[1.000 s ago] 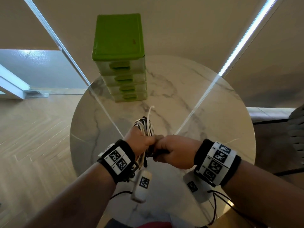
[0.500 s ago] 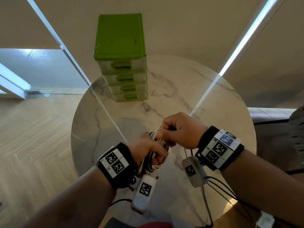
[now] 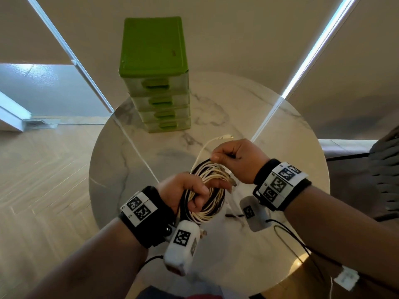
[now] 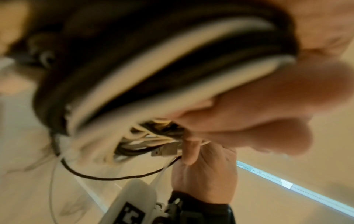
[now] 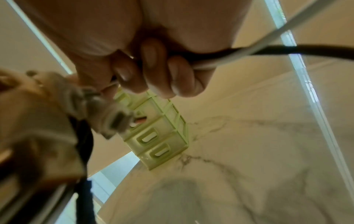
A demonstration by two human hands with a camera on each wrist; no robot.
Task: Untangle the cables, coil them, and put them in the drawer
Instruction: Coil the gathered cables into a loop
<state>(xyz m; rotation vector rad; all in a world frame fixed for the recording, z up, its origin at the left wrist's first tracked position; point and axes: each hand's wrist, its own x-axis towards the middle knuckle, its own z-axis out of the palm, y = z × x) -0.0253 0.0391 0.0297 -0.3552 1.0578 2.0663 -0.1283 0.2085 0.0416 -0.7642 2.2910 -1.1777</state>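
A coil of white and black cables [image 3: 210, 190] hangs above the round marble table [image 3: 280, 130]. My left hand [image 3: 190, 190] grips the coil [image 4: 153, 72] from its left side, fingers curled through the loops. My right hand [image 3: 235, 158] is a fist at the coil's top right and grips the loose ends of a white and a black cable [image 5: 220, 57]. A free white cable end with a plug [image 3: 224, 137] arcs up beside that fist. A USB plug [image 4: 165, 150] sticks out of the bundle. The green drawer unit [image 3: 155, 76] stands at the table's far side with all drawers closed [image 5: 155, 136].
Thin black wires from the wrist cameras trail over the near right part of the table [image 3: 291, 234]. A dark woven chair [image 3: 386, 169] stands at the right. Wooden floor lies to the left, and the wall is close behind the drawer unit.
My right hand has risen and moved right, drawing the cable ends around the bundle. The bundle now shows as an open round coil, and a white plug end has swung up.
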